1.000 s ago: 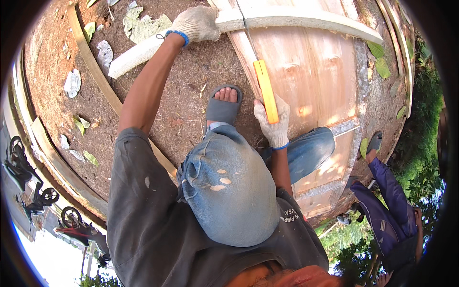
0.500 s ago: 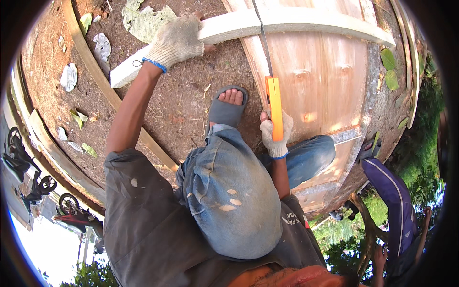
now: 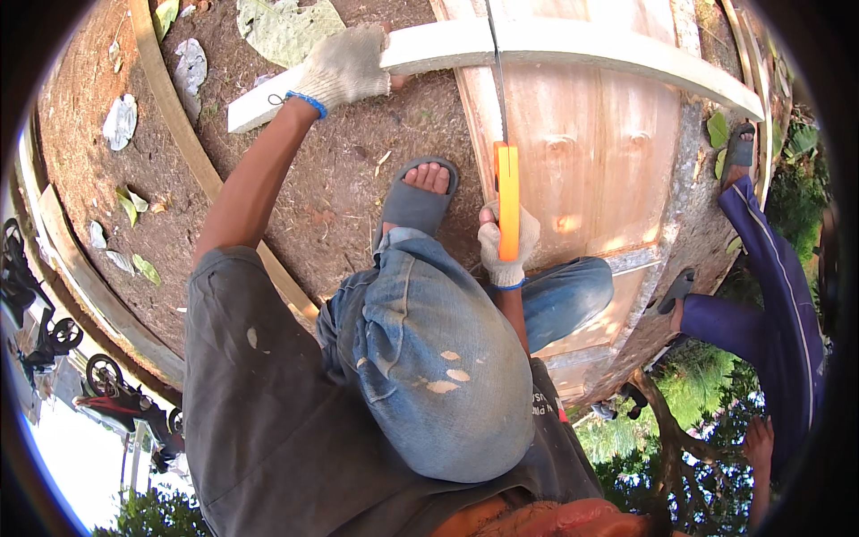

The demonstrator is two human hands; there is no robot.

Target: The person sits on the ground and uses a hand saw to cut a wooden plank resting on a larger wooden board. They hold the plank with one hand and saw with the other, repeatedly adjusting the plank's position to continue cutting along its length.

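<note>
My left hand (image 3: 349,67), in a pale knitted glove with a blue cuff, is wrapped round a long whitish wooden beam (image 3: 591,43) toward its left end. In my right hand (image 3: 508,242), gloved the same way, is the orange handle of a handsaw (image 3: 507,192). Its dark thin blade points away from me and meets the beam right of my left hand, above a wooden panel. Whether the blade has cut into the wood, I cannot tell. My sandalled foot (image 3: 419,197) stands on the soil between my hands.
The brown wooden panel (image 3: 591,179) lies under the beam at right. A narrow plank (image 3: 192,148) crosses the ground at left, among dry leaves (image 3: 121,123). Someone in purple trousers (image 3: 769,331) is at the right. Motorcycles (image 3: 125,403) stand at far left.
The beam and my left hand appear slightly further right, and the view has shifted a little. The person in purple trousers has stepped forward along the right side. Both my grips are unchanged.
</note>
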